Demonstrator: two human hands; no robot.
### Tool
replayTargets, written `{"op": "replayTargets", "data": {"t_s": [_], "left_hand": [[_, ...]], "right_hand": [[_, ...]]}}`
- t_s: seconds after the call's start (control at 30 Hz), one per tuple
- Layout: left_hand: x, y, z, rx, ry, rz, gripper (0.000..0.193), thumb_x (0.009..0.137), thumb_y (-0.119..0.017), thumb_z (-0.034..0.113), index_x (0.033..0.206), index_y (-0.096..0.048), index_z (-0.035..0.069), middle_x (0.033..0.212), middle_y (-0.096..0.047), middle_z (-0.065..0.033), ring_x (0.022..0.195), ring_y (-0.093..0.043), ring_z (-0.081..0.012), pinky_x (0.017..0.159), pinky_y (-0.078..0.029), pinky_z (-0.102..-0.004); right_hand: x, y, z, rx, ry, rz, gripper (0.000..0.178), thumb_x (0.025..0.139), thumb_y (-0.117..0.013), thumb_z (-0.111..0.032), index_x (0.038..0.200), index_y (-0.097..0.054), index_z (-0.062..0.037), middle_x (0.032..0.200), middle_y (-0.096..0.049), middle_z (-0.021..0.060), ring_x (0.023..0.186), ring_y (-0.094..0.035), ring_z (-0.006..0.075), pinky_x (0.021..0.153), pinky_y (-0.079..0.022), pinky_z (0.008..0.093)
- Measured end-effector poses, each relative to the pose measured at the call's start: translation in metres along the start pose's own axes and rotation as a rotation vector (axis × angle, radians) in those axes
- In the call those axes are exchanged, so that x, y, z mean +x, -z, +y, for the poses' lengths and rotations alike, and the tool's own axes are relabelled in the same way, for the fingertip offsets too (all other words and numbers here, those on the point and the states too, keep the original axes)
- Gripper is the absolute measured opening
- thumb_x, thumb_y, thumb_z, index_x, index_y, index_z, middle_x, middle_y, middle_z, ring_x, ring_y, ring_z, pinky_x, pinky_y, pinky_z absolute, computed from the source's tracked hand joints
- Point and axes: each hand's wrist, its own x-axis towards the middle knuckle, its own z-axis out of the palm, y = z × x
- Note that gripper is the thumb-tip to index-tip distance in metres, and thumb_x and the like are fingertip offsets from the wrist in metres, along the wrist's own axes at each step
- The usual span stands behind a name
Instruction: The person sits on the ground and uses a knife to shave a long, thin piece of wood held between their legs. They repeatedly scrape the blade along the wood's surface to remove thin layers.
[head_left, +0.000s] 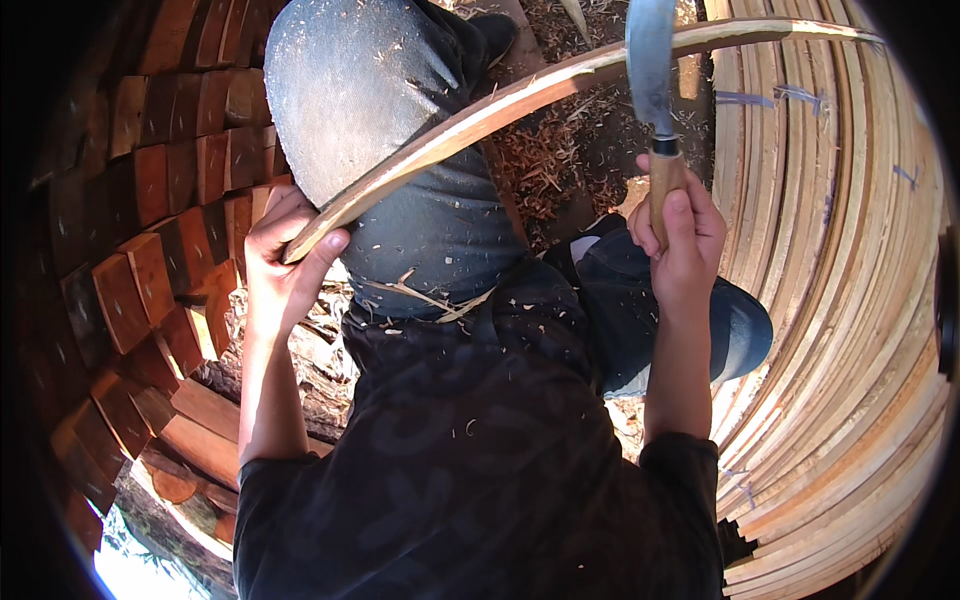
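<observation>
A long pale strip of wood (470,122) runs from my left hand across my raised thigh to the far right. My left hand (290,240) is closed round its near end, with the thumb on the end and the fingers behind it. In my right hand (685,225) is a knife, gripped by its wooden handle (664,182). Its broad grey blade (650,65) points away from me and overlaps the strip in the picture; whether it touches the wood I cannot tell. The tip of the blade runs out of view.
Stacked wooden blocks (150,275) form a wall on my left. Long pale boards (800,330) lie side by side on my right, some with purple marks. Wood shavings (548,165) cover the ground between my legs, and thin slivers (430,295) lie on my lap.
</observation>
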Motion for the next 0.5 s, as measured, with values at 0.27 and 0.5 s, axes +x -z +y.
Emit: {"op": "replayTargets", "data": {"t_s": [0.27,0.5], "left_hand": [[0.000,-0.001,-0.004,-0.026,-0.046,0.014,0.023,0.077,-0.075,0.013,0.069,-0.061,-0.002,0.065,-0.051,-0.0042,0.073,-0.044,-0.0184,0.068,-0.036,-0.0313],[-0.004,-0.004,-0.009,-0.031,-0.033,0.050,0.022,0.076,-0.076,0.012,0.069,-0.061,-0.002,0.064,-0.049,-0.0033,0.072,-0.043,-0.0181,0.068,-0.035,-0.0316]], "right_hand": [[-0.006,-0.001,0.000,-0.139,0.024,-0.126,0.037,0.094,-0.058,-0.022,0.121,-0.056,0.0031,0.073,-0.056,0.0025,0.059,-0.048,0.0061,0.055,-0.037,0.0210],[-0.003,-0.005,0.006,-0.463,0.215,-0.246,0.035,0.094,-0.058,-0.020,0.120,-0.057,0.0034,0.075,-0.057,0.0008,0.060,-0.048,0.0042,0.054,-0.037,0.0183]]}}
